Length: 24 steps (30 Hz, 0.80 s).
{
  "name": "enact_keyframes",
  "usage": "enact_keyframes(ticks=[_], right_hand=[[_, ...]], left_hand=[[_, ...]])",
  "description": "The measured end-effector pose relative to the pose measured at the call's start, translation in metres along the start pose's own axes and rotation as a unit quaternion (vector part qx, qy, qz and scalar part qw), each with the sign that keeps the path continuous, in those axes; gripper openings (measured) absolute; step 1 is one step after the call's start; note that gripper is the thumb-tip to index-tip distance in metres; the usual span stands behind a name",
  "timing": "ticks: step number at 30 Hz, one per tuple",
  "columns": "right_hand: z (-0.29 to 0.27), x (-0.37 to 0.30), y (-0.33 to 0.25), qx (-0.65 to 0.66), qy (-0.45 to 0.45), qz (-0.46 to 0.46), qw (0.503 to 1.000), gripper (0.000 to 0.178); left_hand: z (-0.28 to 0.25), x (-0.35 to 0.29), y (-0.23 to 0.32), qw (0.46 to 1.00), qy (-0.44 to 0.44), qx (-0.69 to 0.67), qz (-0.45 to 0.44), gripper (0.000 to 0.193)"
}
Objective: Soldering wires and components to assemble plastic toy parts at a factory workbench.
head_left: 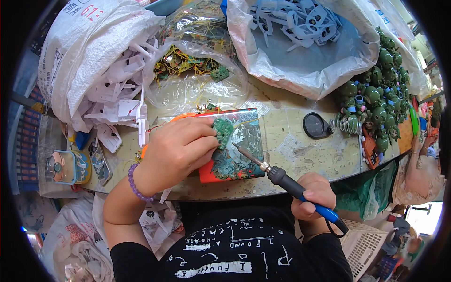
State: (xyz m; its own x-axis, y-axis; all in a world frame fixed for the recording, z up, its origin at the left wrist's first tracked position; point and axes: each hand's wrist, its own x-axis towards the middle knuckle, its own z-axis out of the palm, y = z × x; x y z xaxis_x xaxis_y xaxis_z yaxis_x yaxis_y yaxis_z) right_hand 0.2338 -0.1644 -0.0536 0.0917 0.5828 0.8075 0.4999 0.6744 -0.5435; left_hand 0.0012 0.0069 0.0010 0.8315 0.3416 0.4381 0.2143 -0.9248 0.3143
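Green circuit board (222, 132) pinned under my left hand (176, 149); my right hand (314, 196), gripping the soldering iron (282, 178), should touch only the joint.

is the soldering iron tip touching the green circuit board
No, the soldering iron tip hangs apart from the green circuit board held by the left hand.
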Motion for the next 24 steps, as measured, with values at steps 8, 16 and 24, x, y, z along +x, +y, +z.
enact_keyframes(ticks=[8,16,24], right_hand=[[0.003,0.000,0.001,0.033,-0.015,-0.001,0.999,0.031],[0.010,0.002,0.001,0.059,-0.043,-0.014,0.997,0.032],[0.004,0.000,0.003,0.085,-0.094,-0.018,0.992,0.038]], left_hand=[[-0.004,-0.009,0.005,1.000,0.004,0.008,-0.009,0.019],[-0.005,-0.012,0.010,0.998,-0.011,-0.005,-0.055,0.020],[-0.004,-0.017,0.009,0.999,-0.004,-0.015,-0.038,0.022]])
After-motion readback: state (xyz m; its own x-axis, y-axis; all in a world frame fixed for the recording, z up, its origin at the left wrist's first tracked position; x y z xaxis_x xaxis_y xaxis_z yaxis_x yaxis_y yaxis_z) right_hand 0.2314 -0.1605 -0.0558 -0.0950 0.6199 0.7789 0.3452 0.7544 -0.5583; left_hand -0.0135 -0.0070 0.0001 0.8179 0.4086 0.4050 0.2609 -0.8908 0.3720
